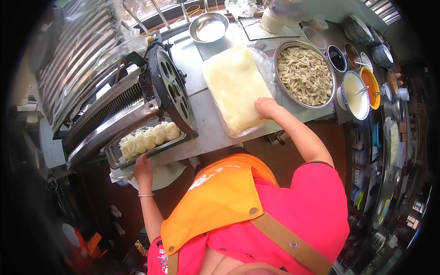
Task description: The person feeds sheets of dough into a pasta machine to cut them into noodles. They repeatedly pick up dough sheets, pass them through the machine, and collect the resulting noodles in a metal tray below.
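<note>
My left hand (pixel 142 172) is at the front rim of a metal tray (pixel 111 156), fingers slightly bent. Whether it grips the rim is unclear. A row of pale fresh noodle bundles (pixel 149 140) lies in this tray, beneath a noodle-making machine (pixel 113 110) with a large black flywheel (pixel 172 87). On the metal worktop, a thick, pale yellow slab, perhaps stacked dough sheets (pixel 237 86), rests on clear plastic (pixel 263 63). Curled fingers of my right hand (pixel 267 108) touch the slab's right edge; what they hold, if anything, is hidden.
Right of the slab stands a large metal bowl (pixel 277 74) of shredded food (pixel 304 74). Beyond it are a patterned bowl of pale liquid (pixel 355 98), an orange bowl (pixel 373 87) and stacked plates (pixel 357 30). An empty steel bowl (pixel 209 27) sits at the back.
</note>
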`<state>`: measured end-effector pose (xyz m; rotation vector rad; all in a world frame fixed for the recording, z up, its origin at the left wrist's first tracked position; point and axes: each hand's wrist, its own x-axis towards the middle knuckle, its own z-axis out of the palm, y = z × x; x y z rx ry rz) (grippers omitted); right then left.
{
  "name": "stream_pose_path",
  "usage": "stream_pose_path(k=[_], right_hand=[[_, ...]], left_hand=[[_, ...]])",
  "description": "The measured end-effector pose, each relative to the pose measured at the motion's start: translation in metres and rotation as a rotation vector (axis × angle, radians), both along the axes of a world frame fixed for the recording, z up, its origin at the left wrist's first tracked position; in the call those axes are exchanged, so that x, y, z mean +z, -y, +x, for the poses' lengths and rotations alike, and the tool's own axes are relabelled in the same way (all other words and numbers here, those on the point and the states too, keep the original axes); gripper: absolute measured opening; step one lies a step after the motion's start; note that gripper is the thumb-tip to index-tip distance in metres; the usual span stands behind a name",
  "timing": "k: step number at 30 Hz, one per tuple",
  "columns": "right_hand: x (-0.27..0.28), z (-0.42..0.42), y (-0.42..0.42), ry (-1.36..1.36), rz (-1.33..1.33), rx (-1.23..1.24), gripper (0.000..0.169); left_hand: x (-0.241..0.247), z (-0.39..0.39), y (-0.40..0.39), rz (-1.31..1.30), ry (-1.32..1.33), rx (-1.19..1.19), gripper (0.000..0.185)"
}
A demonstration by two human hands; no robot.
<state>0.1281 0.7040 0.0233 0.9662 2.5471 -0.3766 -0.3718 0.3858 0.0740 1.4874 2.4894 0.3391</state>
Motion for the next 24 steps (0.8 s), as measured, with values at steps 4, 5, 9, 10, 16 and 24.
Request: stream_pose_path(k=[4, 5, 9, 10, 16, 24], right_hand=[[-0.009, 0.029, -0.005, -0.173, 0.041, -0.050, 0.016], [-0.007, 0.037, -0.006, -0.213, 0.070, -0.032, 0.013], [0.007, 0.048, -0.006, -0.225, 0.188, 0.141, 0.009], [0.007, 0.050, -0.006, -0.229, 0.216, 0.149, 0.010], [0.010, 0.058, -0.002, -0.223, 0.254, 0.124, 0.010], [0.000, 0.062, 0.000, -0.278, 0.257, 0.145, 0.008]], left_hand=[[-0.001, 0.111, -0.031, -0.016, 0.348, -0.189, 0.025], [-0.008, 0.134, -0.043, -0.010, 0.431, -0.221, 0.025], [-0.016, 0.220, -0.111, 0.088, 0.389, -0.512, 0.022], [-0.021, 0.238, -0.129, 0.167, 0.386, -0.560, 0.022], [-0.052, 0.277, -0.193, 0.187, -0.031, -0.785, 0.016], [-0.067, 0.282, -0.213, -0.116, -0.182, -0.875, 0.012]])
